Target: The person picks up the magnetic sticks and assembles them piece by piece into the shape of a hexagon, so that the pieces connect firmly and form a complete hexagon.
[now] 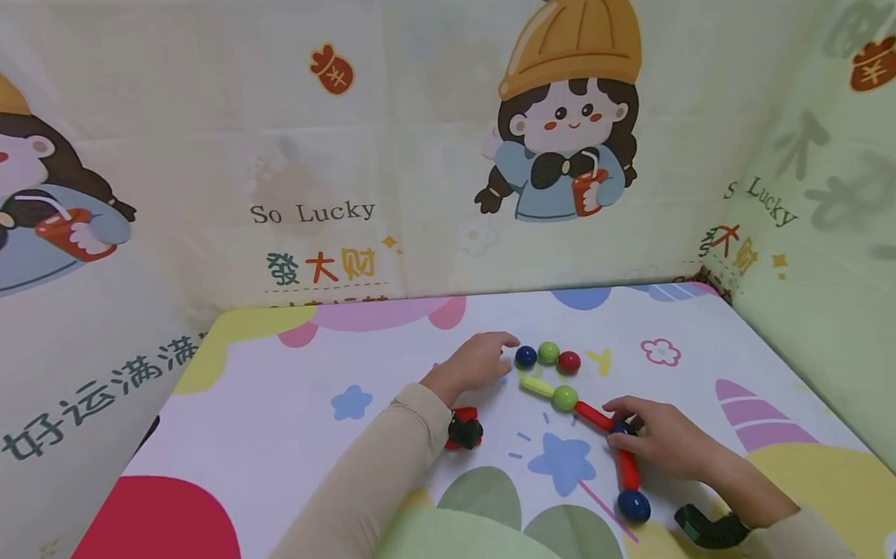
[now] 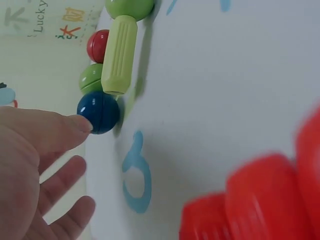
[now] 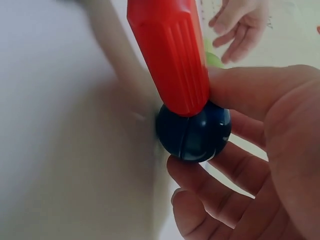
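The right hand point(image 1: 661, 437) grips a glossy dark-blue middle ball point(image 3: 192, 135), thumb on one side and curled fingers on the other. This ball joins two ridged red plastic-looking rods: a far red rod point(image 1: 593, 416) and a near red rod point(image 1: 629, 470). The near rod ends at a dark-blue end ball point(image 1: 634, 506). The far rod runs to a glossy light-green ball point(image 1: 565, 398), which carries a ridged yellow-green rod point(image 1: 537, 386).

The left hand point(image 1: 482, 361) has relaxed, parted fingers and grasps nothing; one digit reaches a loose dark-blue ball point(image 1: 526, 357), but contact cannot be confirmed. Beside that ball, a loose green ball point(image 1: 549, 353) and a glossy red ball point(image 1: 569, 362) complete a row on the printed white tabletop point(image 1: 274, 420), beyond the yellow-green rod.
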